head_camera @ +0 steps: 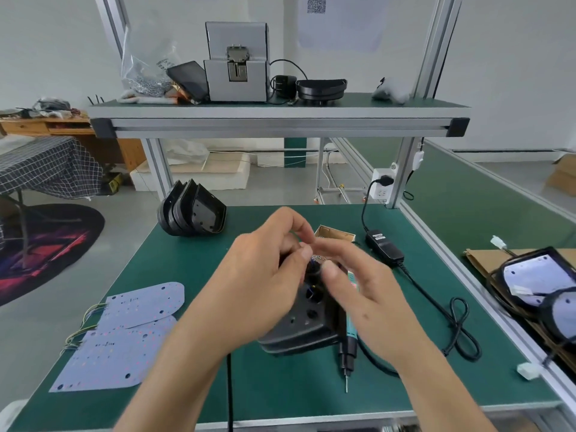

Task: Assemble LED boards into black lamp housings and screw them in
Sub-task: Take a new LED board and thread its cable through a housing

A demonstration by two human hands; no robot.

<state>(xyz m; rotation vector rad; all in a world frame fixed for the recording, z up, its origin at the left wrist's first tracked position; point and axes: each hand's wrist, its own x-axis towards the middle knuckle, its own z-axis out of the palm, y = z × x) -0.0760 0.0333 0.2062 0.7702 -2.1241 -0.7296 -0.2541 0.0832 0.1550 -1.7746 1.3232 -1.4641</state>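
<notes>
A dark green mat (174, 263) is seen beneath a black lamp housing (299, 332). Pale lilac LED boards (124, 335), dotted red, are fitted with yellow-green wires (82, 319). A black-and-white checked cloth (43, 165) is noted.

The hands (307, 275) hide the blurred wires' (314, 260) ends.

A grey machine (237, 62) stands on the upper shelf (280, 116) beside a plastic bag (141, 70). A black power adapter (384, 246) lies on the green bench (187, 254), plugged into a white socket (382, 183).
</notes>
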